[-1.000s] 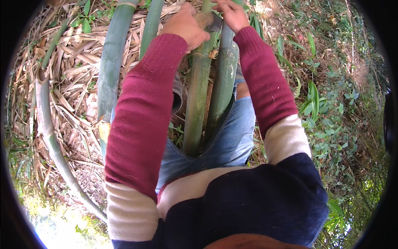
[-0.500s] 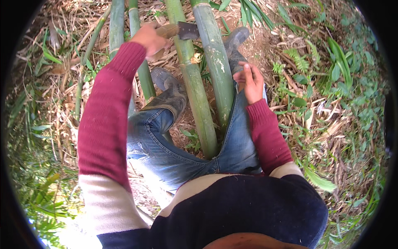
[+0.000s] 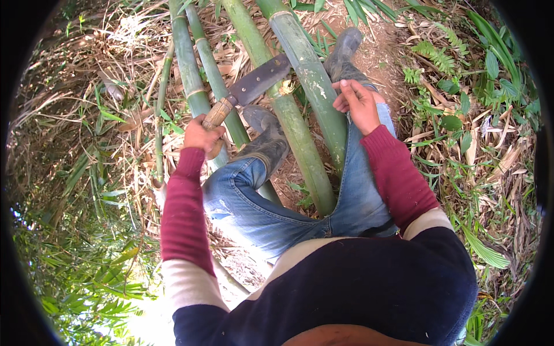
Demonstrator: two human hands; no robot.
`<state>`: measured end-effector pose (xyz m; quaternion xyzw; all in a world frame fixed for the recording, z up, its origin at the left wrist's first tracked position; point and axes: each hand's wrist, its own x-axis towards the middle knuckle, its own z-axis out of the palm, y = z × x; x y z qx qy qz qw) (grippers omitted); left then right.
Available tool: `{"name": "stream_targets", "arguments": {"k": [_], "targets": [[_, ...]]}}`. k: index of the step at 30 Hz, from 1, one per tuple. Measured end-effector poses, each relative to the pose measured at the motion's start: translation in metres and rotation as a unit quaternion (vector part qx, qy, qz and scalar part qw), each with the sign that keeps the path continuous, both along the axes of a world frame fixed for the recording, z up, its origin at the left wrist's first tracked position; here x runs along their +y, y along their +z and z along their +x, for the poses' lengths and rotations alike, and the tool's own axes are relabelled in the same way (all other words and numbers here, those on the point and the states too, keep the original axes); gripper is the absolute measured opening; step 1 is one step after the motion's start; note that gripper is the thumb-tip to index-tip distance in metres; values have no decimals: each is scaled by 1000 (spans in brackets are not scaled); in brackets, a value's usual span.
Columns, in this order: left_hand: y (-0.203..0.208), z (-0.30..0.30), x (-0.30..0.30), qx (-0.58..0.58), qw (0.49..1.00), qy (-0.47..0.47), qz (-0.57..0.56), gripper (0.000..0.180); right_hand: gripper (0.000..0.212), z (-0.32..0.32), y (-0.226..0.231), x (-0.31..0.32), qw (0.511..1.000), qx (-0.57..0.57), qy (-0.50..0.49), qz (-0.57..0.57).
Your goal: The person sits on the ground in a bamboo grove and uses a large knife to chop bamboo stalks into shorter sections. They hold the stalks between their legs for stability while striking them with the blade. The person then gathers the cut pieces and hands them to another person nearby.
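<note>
My left hand (image 3: 202,136) grips the wooden handle of a broad machete (image 3: 258,79) with a dark, squarish blade. The blade reaches across a pale-green bamboo culm (image 3: 291,115), its tip close to a thicker green culm (image 3: 311,81). A chipped, light-coloured spot shows on the pale culm's node, just below the blade. Over my right knee, my right hand (image 3: 359,105) is open, with loosely bent fingers and nothing visible in them. It hovers beside the thick culm. Both culms run between my legs toward my lap.
Two more culms (image 3: 187,63) (image 3: 212,69) lie to the left, with a thin green stalk (image 3: 161,109) beyond them. My boots (image 3: 268,138) (image 3: 344,52) stand either side of the middle culms. Dry leaves, ferns (image 3: 433,55) and undergrowth cover the ground around.
My left hand has drawn back toward me with the machete, and its blade now shows more fully. My right hand's fingers have bent slightly. The whole view has shifted a little.
</note>
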<state>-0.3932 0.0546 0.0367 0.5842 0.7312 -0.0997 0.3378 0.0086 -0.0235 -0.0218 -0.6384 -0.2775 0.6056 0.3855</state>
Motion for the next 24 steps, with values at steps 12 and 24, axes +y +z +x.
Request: {"name": "stream_targets", "arguments": {"k": [12,24], "targets": [[72,26,-16,107,991,-79,-22,45,44,-4,-2,1,999,-25,18,-23],[13,-12,-15,43,993,-102,-33,57,40,-5,-1,1,999,-26,24,-16]]}}
